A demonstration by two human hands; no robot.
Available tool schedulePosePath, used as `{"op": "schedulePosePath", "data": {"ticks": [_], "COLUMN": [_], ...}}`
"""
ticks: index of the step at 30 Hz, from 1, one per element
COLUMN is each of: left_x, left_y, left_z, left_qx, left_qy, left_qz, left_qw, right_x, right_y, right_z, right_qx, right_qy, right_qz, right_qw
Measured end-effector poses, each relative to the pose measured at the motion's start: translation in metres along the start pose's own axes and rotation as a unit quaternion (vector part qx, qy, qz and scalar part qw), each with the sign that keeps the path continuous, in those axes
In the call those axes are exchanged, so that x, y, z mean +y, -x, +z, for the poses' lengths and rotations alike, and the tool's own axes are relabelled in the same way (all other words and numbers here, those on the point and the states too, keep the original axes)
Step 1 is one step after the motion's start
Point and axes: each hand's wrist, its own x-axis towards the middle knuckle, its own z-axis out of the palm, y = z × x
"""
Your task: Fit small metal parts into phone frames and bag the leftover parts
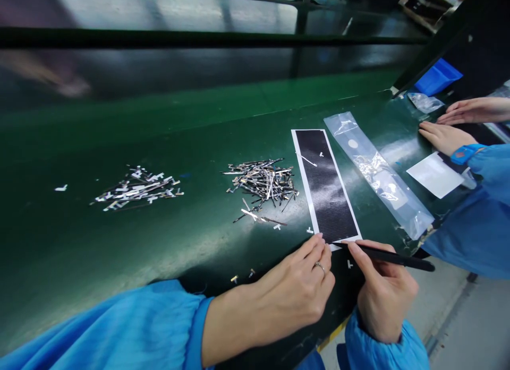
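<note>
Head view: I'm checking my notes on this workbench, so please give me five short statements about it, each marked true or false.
1. The right hand holds a slim black tool. True.
2. The left hand is at the near end of the white-bordered black sheet. True.
3. Both hands are gloved. False: both are bare.
4. Two piles of small strips lie to the left of the sheet. True.
5. Nothing lies on the sheet. False: a thin pale strip does.
</note>
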Motion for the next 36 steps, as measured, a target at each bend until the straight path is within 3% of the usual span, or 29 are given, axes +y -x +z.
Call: {"op": "schedulePosePath", "data": {"ticks": [6,13,16,18,20,23,25,27,30,36], "left_x": [0.000,0.000,0.000,0.000,-0.001,-0.004,-0.007,-0.008,-0.007,-0.003], "left_y": [-0.002,-0.003,0.000,0.004,0.008,0.010,0.010,0.010,0.011,0.015], "left_z": [-0.003,-0.002,-0.008,-0.017,-0.028,-0.038,-0.041,-0.042,-0.043,-0.046], "left_qx": [-0.003,0.005,0.032,0.036,0.014,-0.035,-0.047,-0.043,-0.030,-0.021], "left_qy": [-0.003,0.012,0.072,0.166,0.298,0.512,0.620,0.681,0.718,0.720], "left_qz": [0.006,0.003,-0.040,-0.117,-0.237,-0.386,-0.426,-0.439,-0.440,-0.437], "left_qw": [1.000,1.000,0.996,0.978,0.925,0.766,0.657,0.585,0.539,0.538], "right_x": [0.000,0.004,-0.001,-0.008,-0.016,-0.030,-0.036,-0.039,-0.039,-0.036], "right_y": [-0.001,-0.003,-0.002,0.000,0.003,0.010,0.014,0.017,0.019,0.023], "right_z": [-0.001,0.003,0.002,-0.001,-0.004,-0.007,-0.006,-0.003,0.000,-0.005], "right_qx": [0.006,0.016,0.016,0.011,0.014,0.008,-0.015,-0.045,-0.077,-0.098], "right_qy": [-0.017,-0.134,-0.174,-0.184,-0.190,-0.211,-0.226,-0.236,-0.247,-0.224], "right_qz": [0.019,0.061,0.084,0.095,0.097,0.072,0.048,0.027,0.008,-0.004], "right_qw": [1.000,0.989,0.981,0.978,0.977,0.975,0.973,0.970,0.966,0.970]}}
